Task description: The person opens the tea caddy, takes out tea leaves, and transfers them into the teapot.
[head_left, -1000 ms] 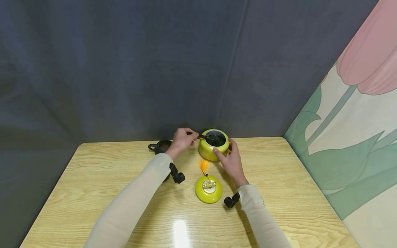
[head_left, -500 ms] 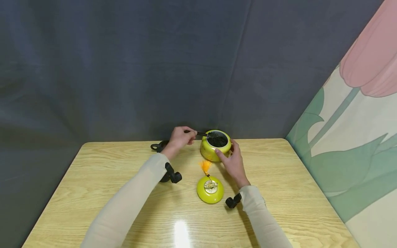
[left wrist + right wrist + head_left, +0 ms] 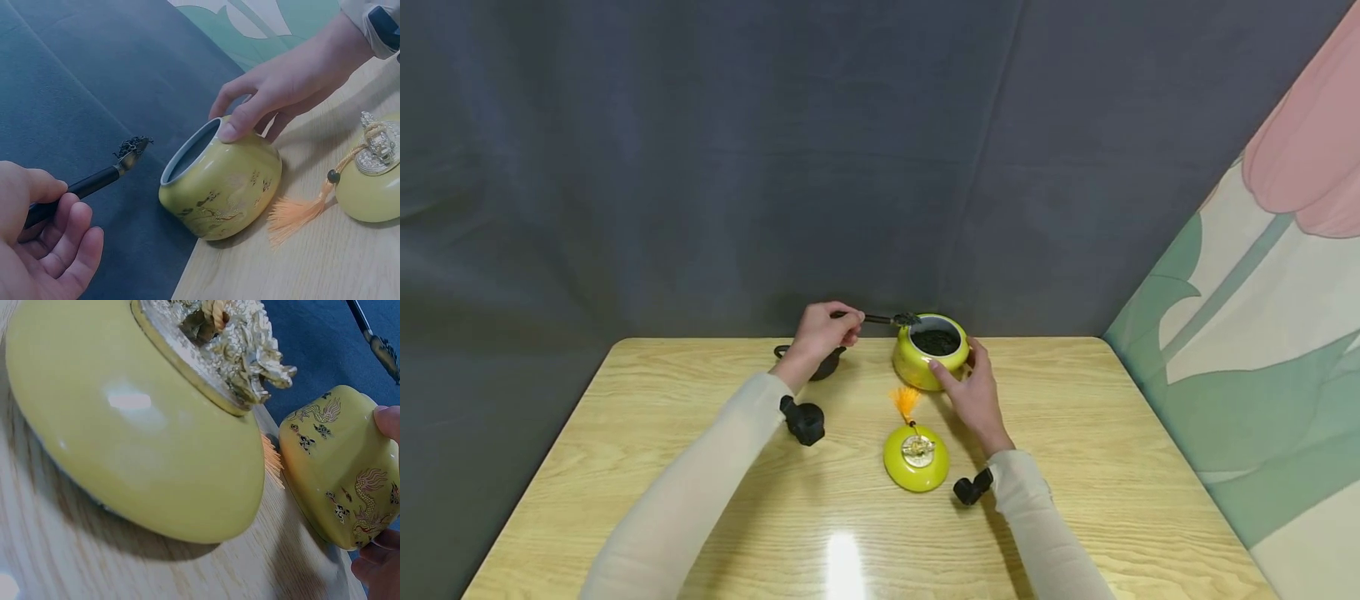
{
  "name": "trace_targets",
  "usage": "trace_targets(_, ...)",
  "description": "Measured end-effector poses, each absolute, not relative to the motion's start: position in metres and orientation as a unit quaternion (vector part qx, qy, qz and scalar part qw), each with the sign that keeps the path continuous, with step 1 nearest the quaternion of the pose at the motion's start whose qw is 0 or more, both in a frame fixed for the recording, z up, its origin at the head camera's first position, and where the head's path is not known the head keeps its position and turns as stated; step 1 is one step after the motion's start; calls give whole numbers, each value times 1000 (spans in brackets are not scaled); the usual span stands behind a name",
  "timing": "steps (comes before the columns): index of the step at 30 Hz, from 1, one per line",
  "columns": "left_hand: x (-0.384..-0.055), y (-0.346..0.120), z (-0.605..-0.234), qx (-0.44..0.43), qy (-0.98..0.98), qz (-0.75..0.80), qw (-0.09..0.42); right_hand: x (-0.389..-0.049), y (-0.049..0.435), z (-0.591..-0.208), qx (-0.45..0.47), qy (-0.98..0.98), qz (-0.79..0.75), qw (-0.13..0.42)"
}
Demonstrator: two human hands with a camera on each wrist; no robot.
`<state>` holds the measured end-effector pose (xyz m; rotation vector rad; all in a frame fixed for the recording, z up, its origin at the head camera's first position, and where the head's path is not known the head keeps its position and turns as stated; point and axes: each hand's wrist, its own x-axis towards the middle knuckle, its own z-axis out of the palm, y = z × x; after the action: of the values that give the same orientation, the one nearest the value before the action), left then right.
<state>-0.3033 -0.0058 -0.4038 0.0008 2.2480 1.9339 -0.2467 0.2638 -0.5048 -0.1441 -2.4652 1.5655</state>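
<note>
My left hand (image 3: 820,333) pinches the dark handle of a small scoop (image 3: 878,318). A heap of dark tea leaves (image 3: 132,147) sits on its tip, which is just outside the mouth of a yellow jar (image 3: 916,368) at the left in the head view. More dark leaves (image 3: 936,342) are inside the jar. My right hand (image 3: 973,400) grips the jar's right side, thumb at the front near the rim. Dragon figures in colour decorate the jar wall (image 3: 331,469). In front of it lies the yellow lid (image 3: 901,465), with a metal knob (image 3: 918,451) and an orange tassel (image 3: 906,402).
A small dark teapot (image 3: 828,365) stands left of the jar, partly hidden by my left hand. The wooden table (image 3: 1075,467) ends at a dark curtain (image 3: 737,167) close behind the jar. A wall with a painted tulip (image 3: 1300,175) is on the right.
The scoop has come up out of the jar and moved left with tea leaves on it. My left hand has shifted slightly left, showing more of the teapot. My right hand keeps its grip.
</note>
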Motion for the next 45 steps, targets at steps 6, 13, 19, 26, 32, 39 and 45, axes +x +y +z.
trace_targets(6, -295, -18, -402, 2, 751, 656, 76, -247, 264, -503, -48, -838, 532, 108)
trace_targets(13, -288, -37, -405, 4, 758, 649, 64, -248, 267, -504, -49, -839, 532, 101)
trace_targets(19, -286, -49, -411, -10, 749, 659, 59, -246, 272, -502, -53, -839, 531, 107)
trace_targets(26, -283, -67, -422, -31, 731, 680, 49, -247, 272, -504, -56, -840, 528, 109)
trace_targets(32, -279, -87, -432, -43, 737, 673, 44, -246, 270, -508, -57, -839, 531, 106)
trace_targets(39, -280, -106, -444, -53, 750, 659, 30, -247, 270, -510, -56, -839, 530, 110)
trace_targets(45, -279, -116, -453, -69, 750, 657, 28, -246, 269, -511, -56, -839, 530, 109)
